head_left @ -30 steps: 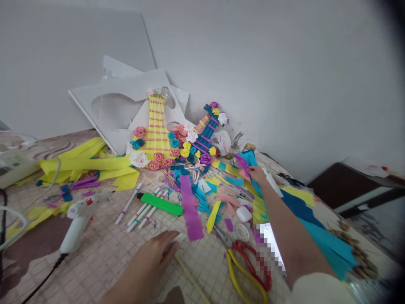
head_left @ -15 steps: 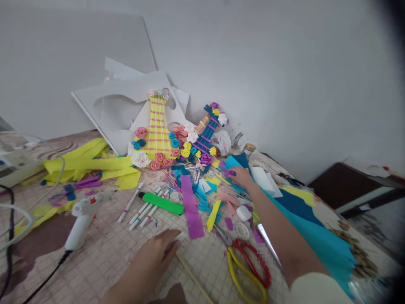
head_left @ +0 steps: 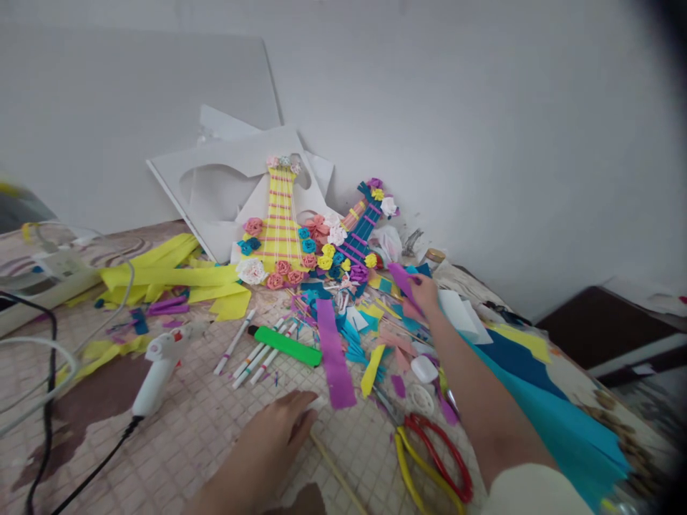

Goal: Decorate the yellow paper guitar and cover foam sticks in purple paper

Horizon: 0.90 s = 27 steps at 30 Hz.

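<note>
My right hand (head_left: 424, 292), reaching to the back of the table, pinches a purple paper strip (head_left: 401, 277) that slants up to the left. Near the front, my left hand (head_left: 282, 429) has its fingers curled round a small white piece (head_left: 318, 404); a thin wooden stick (head_left: 335, 468) lies beside it. Another purple strip (head_left: 336, 357) lies flat between my hands. Scissors with red and yellow handles (head_left: 432, 458) rest to the right of my left hand. A green marker (head_left: 287, 347) and several white pens (head_left: 262, 350) lie beyond my left hand.
A white glue gun (head_left: 158, 375) with a black cord stands at left, near yellow paper (head_left: 172, 275). Yellow (head_left: 279, 222) and blue (head_left: 359, 229) guitar-shaped crafts lean at the back. Blue paper (head_left: 558, 422) runs along the right, beside a white case (head_left: 424, 369).
My right hand has lifted a purple strip, which now shows more fully in its fingers. The view has shifted, so most things appear farther right. My left hand keeps its curled pose.
</note>
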Each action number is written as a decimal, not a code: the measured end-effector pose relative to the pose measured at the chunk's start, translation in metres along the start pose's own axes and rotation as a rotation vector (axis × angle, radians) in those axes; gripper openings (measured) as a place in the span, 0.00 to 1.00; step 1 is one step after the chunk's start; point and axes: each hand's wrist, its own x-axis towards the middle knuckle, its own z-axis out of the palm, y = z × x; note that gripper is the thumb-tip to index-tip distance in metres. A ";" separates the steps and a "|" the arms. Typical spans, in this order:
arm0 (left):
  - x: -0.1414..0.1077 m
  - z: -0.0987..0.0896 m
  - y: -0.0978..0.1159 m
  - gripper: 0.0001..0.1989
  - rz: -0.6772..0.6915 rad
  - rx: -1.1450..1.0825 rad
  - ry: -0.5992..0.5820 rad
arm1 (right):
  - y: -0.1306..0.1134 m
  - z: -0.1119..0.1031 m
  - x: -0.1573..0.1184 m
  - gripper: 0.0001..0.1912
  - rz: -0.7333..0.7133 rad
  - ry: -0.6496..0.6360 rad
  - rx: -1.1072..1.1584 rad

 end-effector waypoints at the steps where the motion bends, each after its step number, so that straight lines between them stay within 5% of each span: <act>1: 0.000 0.000 0.000 0.17 -0.002 -0.002 -0.003 | -0.001 -0.004 0.003 0.16 0.018 0.027 0.081; 12: 0.004 -0.008 -0.003 0.17 -0.015 0.089 0.000 | -0.069 -0.069 -0.010 0.14 0.029 0.155 0.830; 15: 0.000 -0.014 -0.004 0.14 0.030 0.170 -0.029 | -0.096 -0.084 -0.041 0.12 0.011 0.062 0.915; 20: -0.010 -0.023 0.008 0.13 0.362 0.059 -0.200 | -0.132 -0.099 -0.112 0.13 -0.015 -0.175 0.974; 23: -0.014 -0.022 0.013 0.15 0.366 0.071 -0.193 | -0.146 -0.101 -0.149 0.13 -0.022 -0.261 0.948; 27: -0.015 -0.018 0.014 0.42 0.248 -0.152 -0.036 | -0.160 -0.084 -0.187 0.14 0.004 -0.360 0.922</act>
